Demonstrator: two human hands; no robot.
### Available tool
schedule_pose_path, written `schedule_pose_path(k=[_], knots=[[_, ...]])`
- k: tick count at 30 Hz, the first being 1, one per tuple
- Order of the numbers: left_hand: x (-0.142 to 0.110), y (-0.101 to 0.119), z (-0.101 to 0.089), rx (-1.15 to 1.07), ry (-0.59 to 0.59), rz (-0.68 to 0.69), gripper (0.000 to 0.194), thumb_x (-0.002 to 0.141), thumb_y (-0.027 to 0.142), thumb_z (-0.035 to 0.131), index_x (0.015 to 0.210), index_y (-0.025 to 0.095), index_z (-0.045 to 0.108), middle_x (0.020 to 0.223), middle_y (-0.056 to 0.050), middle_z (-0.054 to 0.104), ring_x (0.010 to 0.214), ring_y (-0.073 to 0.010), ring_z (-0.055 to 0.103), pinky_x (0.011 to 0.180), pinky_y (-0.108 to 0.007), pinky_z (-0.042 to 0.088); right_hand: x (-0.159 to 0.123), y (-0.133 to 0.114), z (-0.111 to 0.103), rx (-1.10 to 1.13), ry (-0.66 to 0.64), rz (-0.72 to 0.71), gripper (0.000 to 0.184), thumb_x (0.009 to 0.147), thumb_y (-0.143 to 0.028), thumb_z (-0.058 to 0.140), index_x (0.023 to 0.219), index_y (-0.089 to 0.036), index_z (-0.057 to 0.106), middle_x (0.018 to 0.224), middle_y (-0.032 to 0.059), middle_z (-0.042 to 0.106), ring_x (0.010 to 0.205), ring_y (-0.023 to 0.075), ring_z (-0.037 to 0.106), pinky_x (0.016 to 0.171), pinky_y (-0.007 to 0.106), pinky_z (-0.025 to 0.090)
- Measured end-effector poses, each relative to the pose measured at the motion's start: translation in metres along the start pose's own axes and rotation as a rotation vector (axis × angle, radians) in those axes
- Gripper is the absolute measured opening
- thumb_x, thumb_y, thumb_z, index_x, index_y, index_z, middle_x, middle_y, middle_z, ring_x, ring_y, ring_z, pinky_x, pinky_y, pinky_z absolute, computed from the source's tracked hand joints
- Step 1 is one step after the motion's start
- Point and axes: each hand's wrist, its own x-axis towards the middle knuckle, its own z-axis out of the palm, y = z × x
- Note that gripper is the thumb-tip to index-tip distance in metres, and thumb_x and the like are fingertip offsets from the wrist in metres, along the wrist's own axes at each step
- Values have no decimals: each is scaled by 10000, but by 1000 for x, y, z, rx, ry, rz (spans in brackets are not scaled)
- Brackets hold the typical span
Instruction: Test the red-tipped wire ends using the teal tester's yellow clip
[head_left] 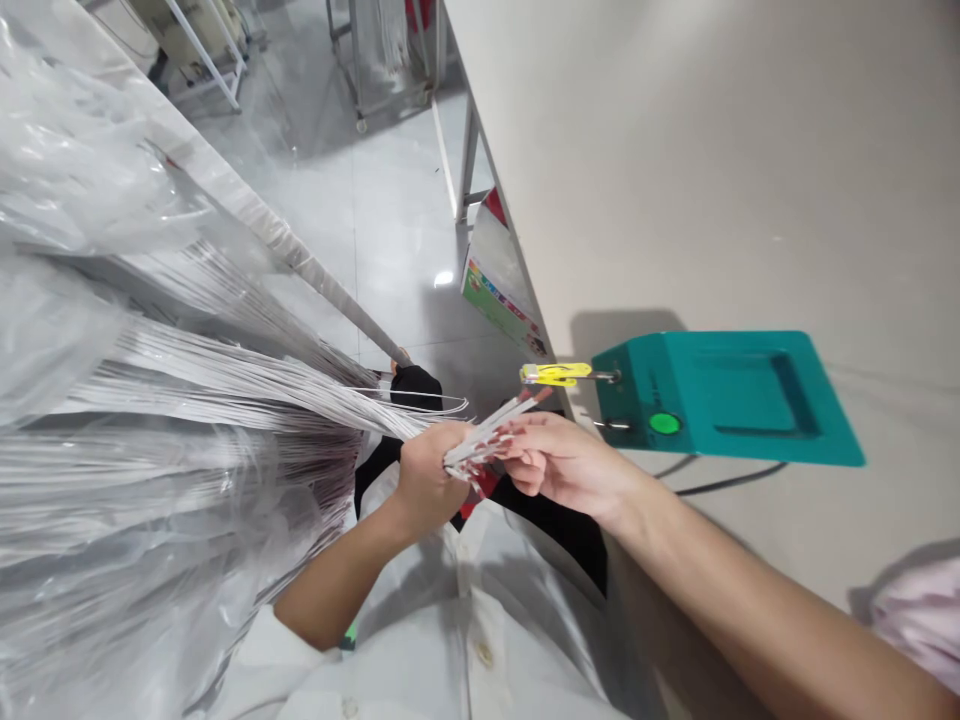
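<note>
My left hand (431,480) is wrapped round a thick bundle of thin white wires (300,385), which runs in from the left. Past the fist the wire ends (480,447) fan out, with reddish-brown tips. Fingers of my right hand (551,455) are curled and pinched at those tips, from the right side; exactly how many wires they grip is hidden. Just beyond the right hand, at the table edge, sits a teal device (757,395) with a round green button (664,423). A yellow clip (556,374) is attached to a metal post on it.
Further wire bundles (172,460) wrapped in clear plastic (60,200) hang over a rail (300,260) at left. The pale table (712,180) fills the right side. A printed box (502,285) stands below its edge. Pink cloth (922,610) lies at lower right.
</note>
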Motion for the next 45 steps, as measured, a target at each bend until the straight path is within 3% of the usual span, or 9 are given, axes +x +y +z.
schedule_pose_path(k=[4,8,13,20,23,27,31,37,45], knots=[[3,4,3,-13,65,-50,103,731,257,617,774,195,687,661,-25,645,654,-167,593,626,-264,454,-3,5,-6,36,25,22,267,587,-375,722,596,-157,568,495,-57,429,379,60,390,361,222,369],[8,11,7,-53,60,-160,145,749,272,595,811,183,691,476,41,509,502,-126,509,545,-245,405,-8,7,-6,-405,270,-374,270,736,-437,625,805,-175,624,629,-9,546,469,89,485,440,239,429],[8,14,9,9,16,-133,155,738,298,602,699,166,672,433,51,476,476,-110,476,553,-242,400,-7,10,-4,-1234,404,-943,154,850,-246,504,862,-193,649,836,57,669,712,142,621,606,248,485],[18,16,10,-154,38,-235,185,716,231,604,873,150,658,605,20,634,408,-65,460,460,-210,392,-26,-9,-20,-1801,583,-1270,147,825,-225,540,884,-191,669,816,79,684,737,196,630,678,316,459],[27,20,12,-255,-17,-216,319,722,215,602,1031,138,624,636,17,648,399,-49,453,450,-196,401,-37,-29,-29,-2046,702,-1110,259,848,-289,518,1025,-150,646,919,138,678,834,267,613,726,377,440],[38,22,17,-293,-70,-205,400,743,223,593,1130,127,600,679,-6,668,406,-44,462,445,-192,414,-38,-45,-35,-2263,609,-897,294,870,-193,412,1054,-109,625,860,163,660,851,312,586,826,487,399],[48,24,21,-337,-114,-187,451,756,282,611,1172,111,588,719,-41,693,396,-37,454,434,-193,403,-31,-53,-37,-2315,534,-851,316,837,-79,352,977,-128,630,799,155,649,883,318,559,901,566,325],[56,24,25,-434,-134,-172,547,704,329,679,1196,110,585,748,-69,712,401,-37,445,426,-197,388,-22,-71,-38,-2313,423,-727,177,789,-101,476,736,-153,637,723,121,662,805,279,598,886,532,343],[61,32,34,-328,-124,-227,514,681,250,677,1169,105,610,664,-42,692,376,-40,417,401,-199,363,-26,-76,-33,-2384,353,-574,222,763,-22,469,757,-129,663,732,101,692,762,242,624,965,555,274]])
